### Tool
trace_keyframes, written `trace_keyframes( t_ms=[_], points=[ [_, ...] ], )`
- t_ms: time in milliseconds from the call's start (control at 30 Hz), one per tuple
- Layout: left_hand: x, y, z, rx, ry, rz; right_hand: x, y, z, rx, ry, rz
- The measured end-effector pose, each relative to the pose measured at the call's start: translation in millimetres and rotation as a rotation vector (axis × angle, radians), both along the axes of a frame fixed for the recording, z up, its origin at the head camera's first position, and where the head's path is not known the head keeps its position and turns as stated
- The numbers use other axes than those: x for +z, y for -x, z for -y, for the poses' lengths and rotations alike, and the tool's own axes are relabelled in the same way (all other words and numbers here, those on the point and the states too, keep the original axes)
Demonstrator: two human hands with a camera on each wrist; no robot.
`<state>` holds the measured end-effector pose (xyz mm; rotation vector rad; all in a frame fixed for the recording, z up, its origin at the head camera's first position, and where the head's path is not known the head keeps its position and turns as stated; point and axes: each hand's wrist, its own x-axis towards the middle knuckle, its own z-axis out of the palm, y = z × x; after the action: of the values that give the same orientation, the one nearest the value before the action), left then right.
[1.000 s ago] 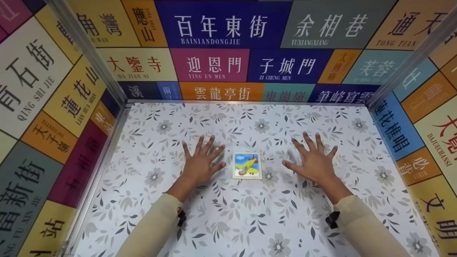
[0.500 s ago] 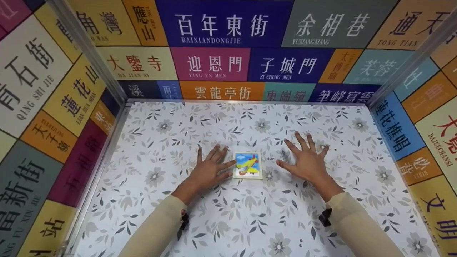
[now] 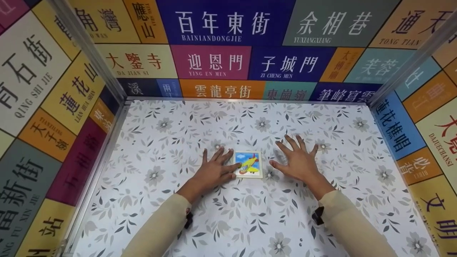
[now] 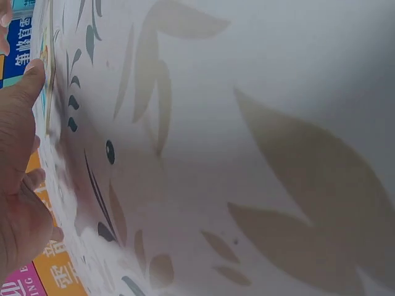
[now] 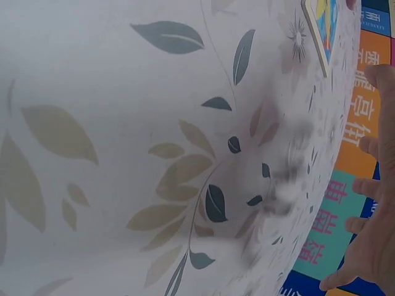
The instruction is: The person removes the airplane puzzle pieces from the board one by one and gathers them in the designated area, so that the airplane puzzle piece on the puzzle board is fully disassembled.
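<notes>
A small square picture board with a pale frame lies flat on the flowered tabletop, printed with a yellow airplane on blue sky. My left hand is at its left edge, its fingers spread and one fingertip over the picture. In the left wrist view the board shows as a thin strip by that hand's fingertip; whether it presses on the board I cannot tell. To the right of the board, apart from it, my right hand has its fingers spread and holds nothing. The right wrist view catches one corner of the board.
The white tabletop carries a grey leaf and flower print. Panels with coloured sign lettering stand along the back, the left and the right, with clear corner posts between them.
My left hand has moved right to the board's left edge. My right hand has come leftward, closer to the board. The board has stayed in place.
</notes>
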<state>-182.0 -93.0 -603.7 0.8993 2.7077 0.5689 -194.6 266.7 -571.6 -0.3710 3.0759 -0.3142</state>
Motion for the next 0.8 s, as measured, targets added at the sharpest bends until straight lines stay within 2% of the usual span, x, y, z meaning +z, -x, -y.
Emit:
trace_keyframes(
  t_ms=[267,633,800],
  points=[
    [-5.4,1.7,-3.3,-0.014,-0.002,-0.007,-0.2,3.1,16,0.026,0.024,0.028],
    [-2.4,0.8,-5.4,-0.026,-0.003,-0.017,-4.9,3.0,33,0.083,0.069,-0.002],
    [-6.7,1.9,-7.5,-0.022,0.003,-0.023,-8.0,3.2,44,0.122,0.089,-0.004]
  ],
)
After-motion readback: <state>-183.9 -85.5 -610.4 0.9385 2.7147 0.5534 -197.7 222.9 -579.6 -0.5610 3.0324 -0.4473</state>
